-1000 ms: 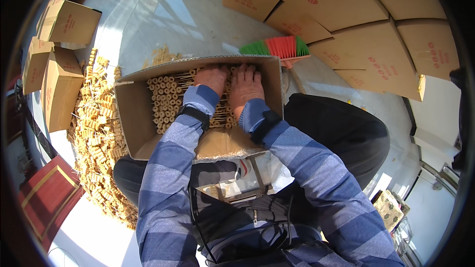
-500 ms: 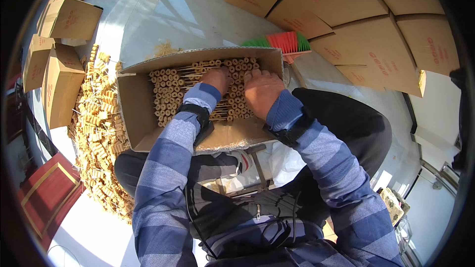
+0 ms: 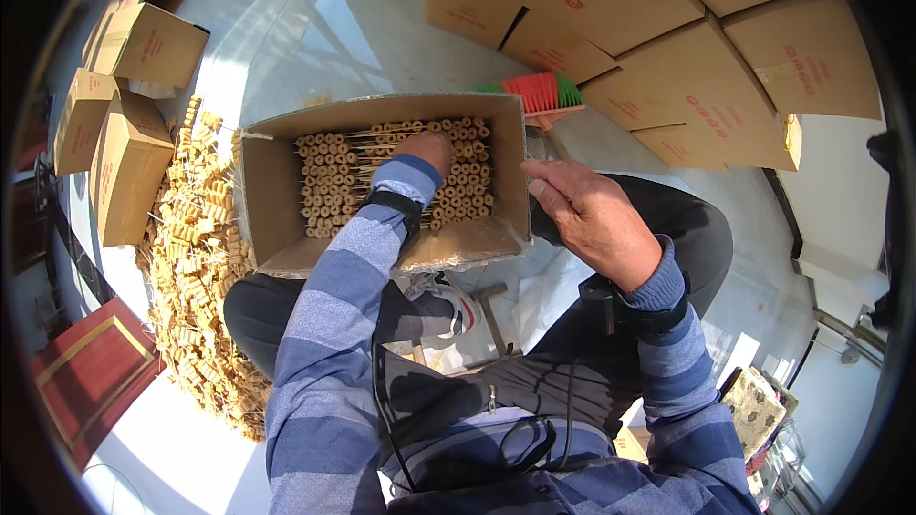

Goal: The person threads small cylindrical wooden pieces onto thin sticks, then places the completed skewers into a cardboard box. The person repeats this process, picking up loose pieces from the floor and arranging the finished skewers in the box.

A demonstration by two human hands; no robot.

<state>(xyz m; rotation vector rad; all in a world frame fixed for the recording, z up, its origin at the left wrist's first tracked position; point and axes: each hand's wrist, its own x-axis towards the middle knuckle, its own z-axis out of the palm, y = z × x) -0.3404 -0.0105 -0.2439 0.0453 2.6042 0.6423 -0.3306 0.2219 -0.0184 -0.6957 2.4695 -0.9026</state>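
Observation:
An open cardboard box [image 3: 468, 250] stands between my knees, filled with rows of light brown, ring-shaped pieces [image 3: 326, 176] threaded on thin sticks. My left hand [image 3: 426, 149] reaches into the middle of it, on top of the skewers; its fingers point down and are hidden by the back of the hand. Outside the box, my right hand [image 3: 599, 221] is at the right wall, with forefinger and thumb drawn together at the wall's edge. They seem to pinch the cardboard there. Each wrist wears a black strap.
Many more skewers [image 3: 202, 296] lie in a long heap on the floor at left. Cardboard cartons [image 3: 143, 43] stand at far left, and large cartons [image 3: 658, 67] are stacked at upper right. A red and green broom [image 3: 534, 93] lies behind the box. A red panel [image 3: 95, 372] is at lower left.
My right hand has left the skewers inside the box and moved right, out to its right wall. My left hand stays among the skewers. The whole view has shifted slightly.

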